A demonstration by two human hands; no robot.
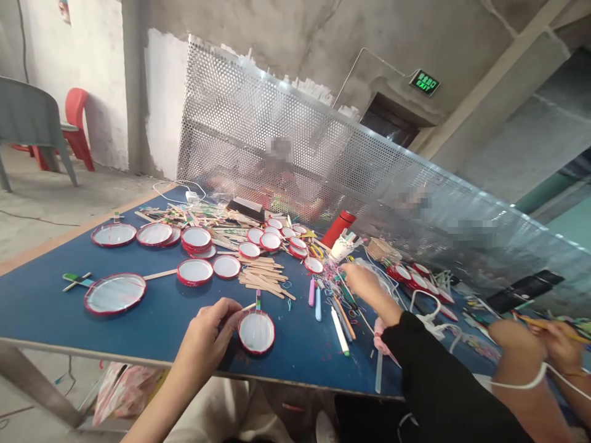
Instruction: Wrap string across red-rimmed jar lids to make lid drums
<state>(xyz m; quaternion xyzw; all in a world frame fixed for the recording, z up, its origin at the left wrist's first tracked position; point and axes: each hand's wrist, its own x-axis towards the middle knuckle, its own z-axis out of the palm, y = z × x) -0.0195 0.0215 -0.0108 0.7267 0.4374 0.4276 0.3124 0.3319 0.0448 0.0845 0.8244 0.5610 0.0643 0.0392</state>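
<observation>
My left hand (pixel 215 326) pinches a thin wooden craft stick (pixel 250 306) between thumb and fingertips. The stick's far end meets a short green-and-purple stick (pixel 258 300) at the top edge of a small round, red-rimmed white disc (pixel 257 332), which lies on the table. My right hand (pixel 367 284), in a black sleeve, reaches into a tangle of coloured rubber bands (pixel 333 271); its fingertips are blurred and partly hidden. Below that hand lie a pink marker (pixel 311 291), a blue marker (pixel 318 304) and a white marker (pixel 340 332).
Bare craft sticks (pixel 263 275) lie mid-table, with several red-rimmed discs (pixel 196 237) behind them. A larger disc (pixel 115 293) with sticks attached is at left. A red flask (pixel 339 227) and a pen cup (pixel 342 246) stand behind. Another person's hands (pixel 561 344) work at right. A perforated metal screen (pixel 300 135) borders the back.
</observation>
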